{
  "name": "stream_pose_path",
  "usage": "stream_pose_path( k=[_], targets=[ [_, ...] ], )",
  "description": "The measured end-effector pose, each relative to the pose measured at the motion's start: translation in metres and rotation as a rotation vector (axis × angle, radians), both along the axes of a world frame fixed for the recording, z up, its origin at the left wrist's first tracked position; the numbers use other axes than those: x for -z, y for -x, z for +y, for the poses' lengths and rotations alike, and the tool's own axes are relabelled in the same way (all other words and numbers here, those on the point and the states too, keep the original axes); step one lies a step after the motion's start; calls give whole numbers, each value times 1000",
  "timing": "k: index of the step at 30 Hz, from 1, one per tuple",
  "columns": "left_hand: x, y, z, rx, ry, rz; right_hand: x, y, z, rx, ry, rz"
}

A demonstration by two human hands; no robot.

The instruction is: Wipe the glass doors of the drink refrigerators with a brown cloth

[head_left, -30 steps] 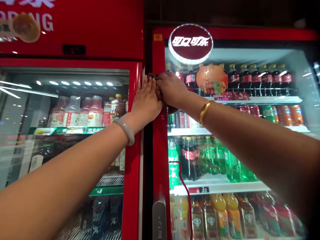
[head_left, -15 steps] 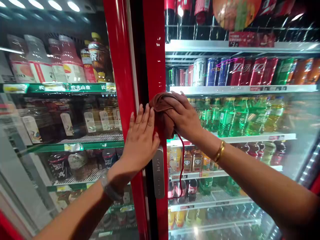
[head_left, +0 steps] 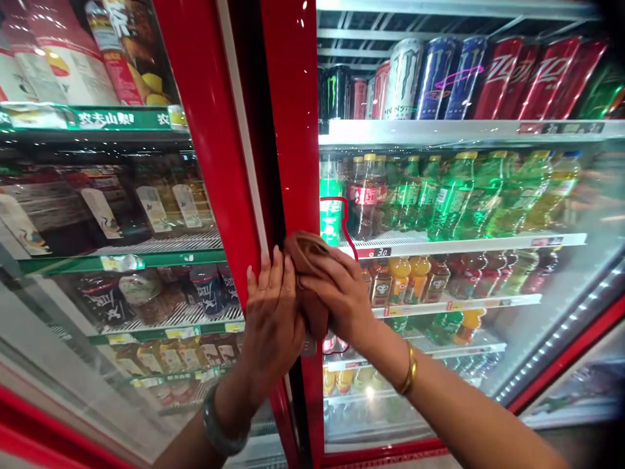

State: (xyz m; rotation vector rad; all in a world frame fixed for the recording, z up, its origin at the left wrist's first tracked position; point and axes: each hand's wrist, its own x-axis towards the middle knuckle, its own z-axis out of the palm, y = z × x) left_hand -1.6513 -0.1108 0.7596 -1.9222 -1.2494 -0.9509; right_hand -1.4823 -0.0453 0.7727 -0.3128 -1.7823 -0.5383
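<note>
My right hand [head_left: 336, 296] is closed on a bunched brown cloth [head_left: 305, 257] and presses it against the red door frame [head_left: 293, 150] of the right-hand drinks fridge. My left hand [head_left: 271, 319] lies flat beside it with fingers stretched out, on the red frame [head_left: 205, 130] of the left-hand fridge by the dark gap between the two. A pale bangle sits on my left wrist and a gold one on my right.
Behind the right glass door [head_left: 488, 273] stand shelves of cans [head_left: 439, 78], green bottles [head_left: 454, 195] and orange drinks. The left fridge holds shelves of bottles [head_left: 146, 208] behind glass. The red bottom edges of both fridges show low in view.
Both hands have slid down the red frames from near the top of the fridges to mid height, the right hand dragging the brown cloth. My view has tilted downward with them.
</note>
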Motion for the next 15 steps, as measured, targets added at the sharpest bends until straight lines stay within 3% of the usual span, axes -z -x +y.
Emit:
stream_pose_path(
  k=[3,5,7,10,12,15],
  targets=[
    [38,-4,-10,-30,71,11,61,-2,-14,49,-51,52],
    [52,-6,-10,-11,72,25,80,-4,-14,55,-55,40],
    [52,-7,-7,5,58,14,79,-5,-10,46,-45,57],
    [40,-7,-2,1,52,-23,65,-4,-4,33,7,96],
    [36,-7,-2,3,72,-26,65,-1,-7,1,173,163],
    [44,-5,-6,24,109,-14,86,8,-15,-25,493,300]
  ],
)
